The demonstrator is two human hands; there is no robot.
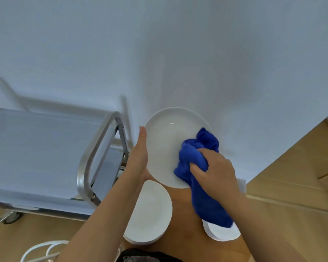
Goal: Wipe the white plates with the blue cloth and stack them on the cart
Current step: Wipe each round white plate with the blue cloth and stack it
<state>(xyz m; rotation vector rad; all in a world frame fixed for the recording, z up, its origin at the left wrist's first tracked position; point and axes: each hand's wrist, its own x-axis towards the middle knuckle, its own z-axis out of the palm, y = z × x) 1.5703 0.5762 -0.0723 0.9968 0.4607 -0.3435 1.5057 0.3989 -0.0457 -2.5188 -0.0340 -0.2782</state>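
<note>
A white plate (167, 140) is held up in front of the wall, its face towards me. My left hand (139, 156) holds it by the left rim, thumb along the edge and fingers hidden behind. My right hand (214, 169) grips a bunched blue cloth (199, 157) and presses it on the plate's lower right part; the cloth's tail hangs down past my wrist. Below, a stack of white plates (151, 212) sits on a brown wooden surface (186, 233). The metal cart (36, 148) stands to the left with its top shelf bare.
The cart's steel handle loop (95, 157) rises close to my left forearm. Another white dish (222, 233) lies at the lower right, partly under the cloth. White cable loops (40, 248) lie on the wooden floor at the lower left. A white wall fills the background.
</note>
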